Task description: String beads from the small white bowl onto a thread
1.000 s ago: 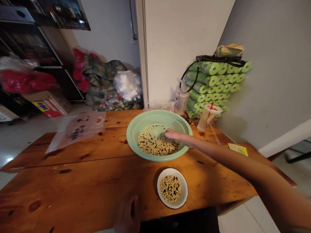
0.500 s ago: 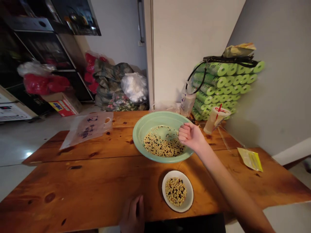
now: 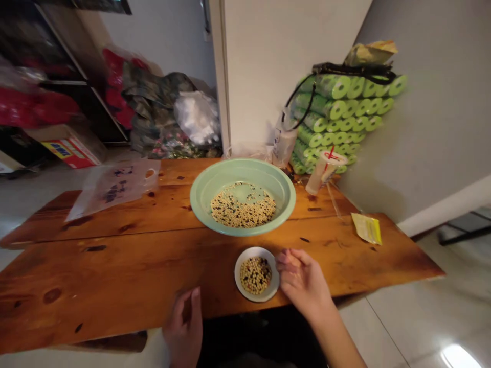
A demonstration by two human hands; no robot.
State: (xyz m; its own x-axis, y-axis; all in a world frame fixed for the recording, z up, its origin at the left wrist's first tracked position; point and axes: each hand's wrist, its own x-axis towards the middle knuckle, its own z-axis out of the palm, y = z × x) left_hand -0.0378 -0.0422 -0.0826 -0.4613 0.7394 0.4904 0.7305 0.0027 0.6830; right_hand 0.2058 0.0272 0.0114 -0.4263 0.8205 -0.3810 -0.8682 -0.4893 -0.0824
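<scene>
A small white bowl (image 3: pixel 238 275) stands near the table's front edge with mixed pale and dark beans (image 3: pixel 255 276) inside. Just right of its rim is my right hand (image 3: pixel 303 281), palm turned inward and fingers curled closed. Whatever those fingers hold, if anything, is hidden. My left hand (image 3: pixel 184 324) rests by the front edge, left of the bowl, its thumb apart from loosely bent fingers and nothing between them. Behind the bowl sits a wide pale green basin (image 3: pixel 199 197). More beans (image 3: pixel 245 214) lie across its bottom, mostly on the near side.
On the wooden table (image 3: pixel 126 276), a flat plastic bag (image 3: pixel 118 184) lies back left. A lidded cup with a red straw (image 3: pixel 324 171) and a yellow packet (image 3: pixel 367 228) are at right. Green-wrapped rolls (image 3: pixel 341 110) are stacked behind, near a bagged cup (image 3: pixel 284 145).
My right hand has come back from the basin's right rim to beside the small bowl, still curled. My left thumb has parted from its fingers. The view has shifted.
</scene>
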